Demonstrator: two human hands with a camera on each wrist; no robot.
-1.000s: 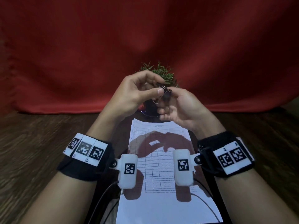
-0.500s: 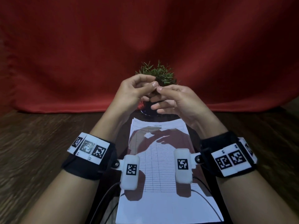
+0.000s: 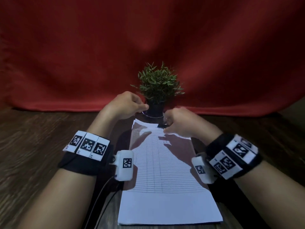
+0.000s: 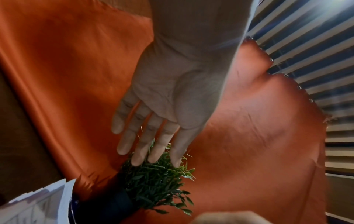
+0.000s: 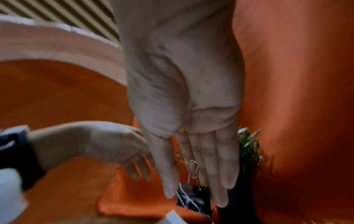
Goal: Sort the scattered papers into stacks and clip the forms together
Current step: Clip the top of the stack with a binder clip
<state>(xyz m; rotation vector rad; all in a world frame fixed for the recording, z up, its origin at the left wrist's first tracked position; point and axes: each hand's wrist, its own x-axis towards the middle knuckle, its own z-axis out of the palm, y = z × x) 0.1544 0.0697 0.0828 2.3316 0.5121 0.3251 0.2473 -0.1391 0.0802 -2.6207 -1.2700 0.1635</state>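
Observation:
A stack of white ruled forms (image 3: 165, 171) lies lengthwise on the dark wooden table between my forearms. My right hand (image 3: 166, 125) is at the stack's far right corner and pinches a black binder clip (image 3: 160, 125) between thumb and fingers. In the right wrist view the binder clip (image 5: 199, 204) hangs from my right hand (image 5: 191, 194) just above the paper corner (image 5: 172, 218), with one wire handle up. My left hand (image 3: 140, 106) hovers at the stack's far left corner beside the pot; in its wrist view the left hand (image 4: 147, 148) has straight fingers and holds nothing.
A small green plant (image 3: 158, 85) in a dark pot (image 3: 155, 110) stands right behind the stack's far edge, between my hands. A red cloth (image 3: 148, 38) hangs as a backdrop behind it. Black cables (image 3: 102, 195) run along the stack's left side.
Both hands came down from in front of the plant to the stack's far edge. The left hand let go of the clip and moved left; the right hand kept it.

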